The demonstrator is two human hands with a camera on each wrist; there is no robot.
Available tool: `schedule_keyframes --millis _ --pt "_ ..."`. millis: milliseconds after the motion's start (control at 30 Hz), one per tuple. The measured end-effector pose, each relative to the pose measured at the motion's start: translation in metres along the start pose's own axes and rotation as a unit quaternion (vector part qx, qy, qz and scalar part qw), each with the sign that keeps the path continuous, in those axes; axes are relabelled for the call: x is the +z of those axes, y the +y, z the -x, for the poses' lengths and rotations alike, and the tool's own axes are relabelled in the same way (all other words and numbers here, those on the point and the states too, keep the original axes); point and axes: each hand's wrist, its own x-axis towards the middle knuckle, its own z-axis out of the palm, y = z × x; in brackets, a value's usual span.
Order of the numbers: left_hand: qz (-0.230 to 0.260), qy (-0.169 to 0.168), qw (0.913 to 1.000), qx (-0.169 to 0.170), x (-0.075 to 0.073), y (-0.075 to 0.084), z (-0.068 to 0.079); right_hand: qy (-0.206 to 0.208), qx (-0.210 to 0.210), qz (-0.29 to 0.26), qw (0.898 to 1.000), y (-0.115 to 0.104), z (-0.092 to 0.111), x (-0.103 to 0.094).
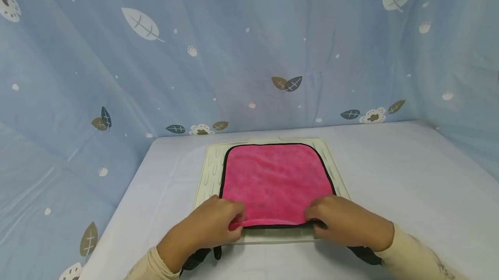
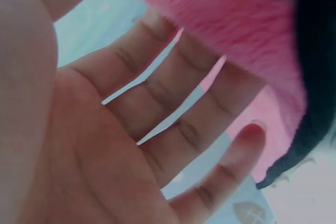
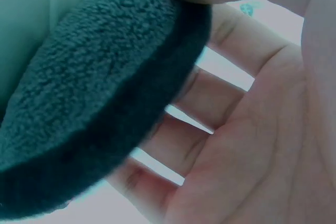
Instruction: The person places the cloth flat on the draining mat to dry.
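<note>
A pink plush cloth (image 1: 274,180) with black edging lies spread over a cream board (image 1: 209,176) with raised oblong marks. My left hand (image 1: 214,221) pinches its near left corner between thumb and fingers. At the near right corner, my right hand (image 1: 343,219) pinches the edge the same way. The near edge is lifted a little and curls between the hands. In the left wrist view, pink pile of the cloth (image 2: 236,22) and its dark trim lie against the fingers. The right wrist view shows a dark grey-teal underside of the cloth (image 3: 94,72) under the thumb.
The board rests on a table covered in white cloth (image 1: 171,176). A blue curtain (image 1: 234,55) printed with leaves and flowers hangs behind the table and along both sides. Black straps (image 1: 196,258) show under the wrists.
</note>
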Motion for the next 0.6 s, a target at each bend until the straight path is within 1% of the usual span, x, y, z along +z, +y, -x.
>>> schedule_keyframes --millis 167,400,500,600 --pt "0.027 -0.025 0.9993 0.000 0.0026 0.0011 0.0012 -0.011 -0.002 0.004 1.000 -0.0004 0.0013 0.0033" --pt "0.023 -0.051 0.9984 0.003 0.0048 0.0044 0.0014 -0.025 0.001 -0.009 1.000 -0.0018 0.0018 0.0057" --pt "0.019 -0.056 0.9982 0.005 0.0041 0.0048 0.0011 -0.026 0.000 -0.017 1.000 -0.0023 0.0015 0.0060" --pt "0.020 -0.053 0.9984 0.009 0.0037 0.0050 0.0000 -0.025 -0.003 -0.023 0.999 -0.0022 0.0013 0.0063"
